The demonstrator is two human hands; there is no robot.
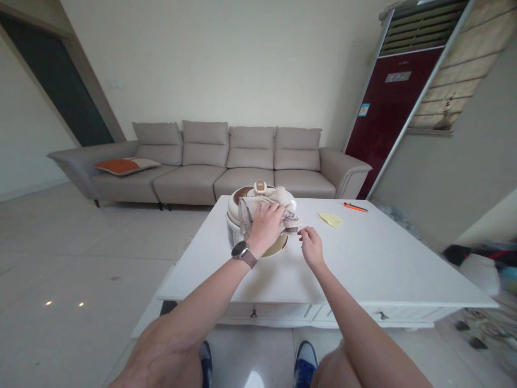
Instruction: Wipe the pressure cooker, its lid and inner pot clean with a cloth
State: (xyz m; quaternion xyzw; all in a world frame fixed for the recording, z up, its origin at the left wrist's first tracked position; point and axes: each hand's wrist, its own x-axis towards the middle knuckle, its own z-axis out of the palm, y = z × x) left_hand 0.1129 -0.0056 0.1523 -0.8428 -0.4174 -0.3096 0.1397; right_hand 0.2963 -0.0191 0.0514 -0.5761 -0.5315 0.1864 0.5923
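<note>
Cloth (288,213), soft beige fabric with dark patterning near its edge, is draped over the lid and near side of a rounded white cooker (233,229) with a brown top panel, close to twelve o'clock on the white rectangular table (363,258). From my remote seat, my left hand (267,223) is the nearer one, lying right over the cloth, palm down, fingers loosely bent; I cannot tell whether they grip or only press. My right hand (311,246) sits at about four o'clock from the left, just beside the cooker, its fingers closed and seemingly pinching the cloth's corner. From that pinch the cloth reaches towards ten o'clock, and its longer run, as far as the folds let me judge, follows that ten-to-four line. Towards two o'clock from my right hand rests a slim orange-and-black pen-like tool (355,207); nearer, at one o'clock, lies a thin yellow sheet (330,219).
</note>
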